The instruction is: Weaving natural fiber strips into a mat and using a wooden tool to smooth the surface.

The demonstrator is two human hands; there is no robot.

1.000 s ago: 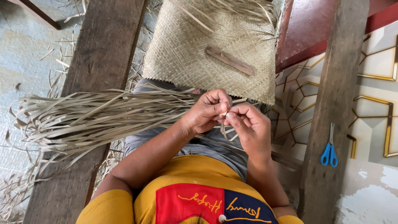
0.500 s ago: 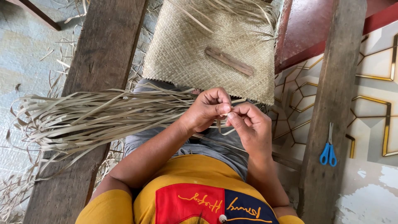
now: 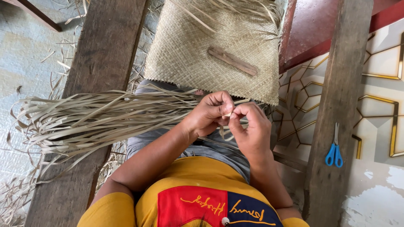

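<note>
Fingers of both hands meet just below the near edge of the woven mat [image 3: 210,46], which lies across the person's lap and runs away from the camera. The left hand [image 3: 208,113] is curled, its thumb and forefinger pressed together on a thin pale strip [image 3: 230,113] at the mat's edge. The right hand [image 3: 248,130] faces it, fingertips closed on the same strip from the other side, so the two hands touch or nearly touch at the pinch. A thick bundle of loose strips [image 3: 88,122] fans out to the left from beneath the left wrist, draping over a wooden plank [image 3: 101,54] and towards the floor.

Judging by the grip, the step in hand is working a single strip into the mat's border, folding or tucking it at the edge. The next move seems to call for a firm pinch from one hand while the other draws the strip snug, then picks a fresh strand out of the bundle without tangling the rest.

A flat wooden stick [image 3: 232,61] rests on top of the mat, untouched. Blue-handled scissors [image 3: 335,150] lie on a second plank [image 3: 341,105] to the right, well apart from both hands.
</note>
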